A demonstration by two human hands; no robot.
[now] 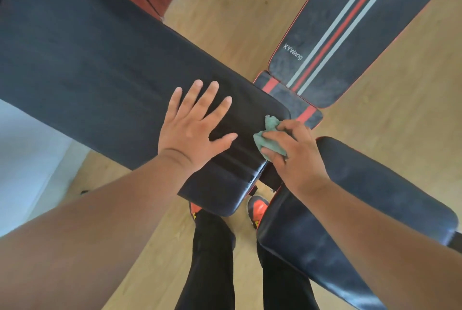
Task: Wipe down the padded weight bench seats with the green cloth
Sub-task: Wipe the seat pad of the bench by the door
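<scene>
Pinching a bunched green cloth (268, 138), the right hand (295, 152) presses it on the long black pad (105, 59), at the pad's rounded near corner; its grip is closed round the cloth with curled fingers. The left hand (193, 126) lies flat on the same pad just beside the cloth, fingers straight and spread, holding nothing.

I judge that the cloth may slip over the pad's corner into the gap toward the second black pad (370, 209), because so little cloth lies on the surface. Since the cloth is crumpled small, each stroke may also leave strips unwiped.

The long pad looks like smooth, slightly shiny vinyl with stitched seams near the hands. The cloth looks soft and wrinkled. Beyond the pad's corner, a striped bench (350, 34) with red and grey lines lies on the wooden floor (225, 9) and looks dusty.
</scene>
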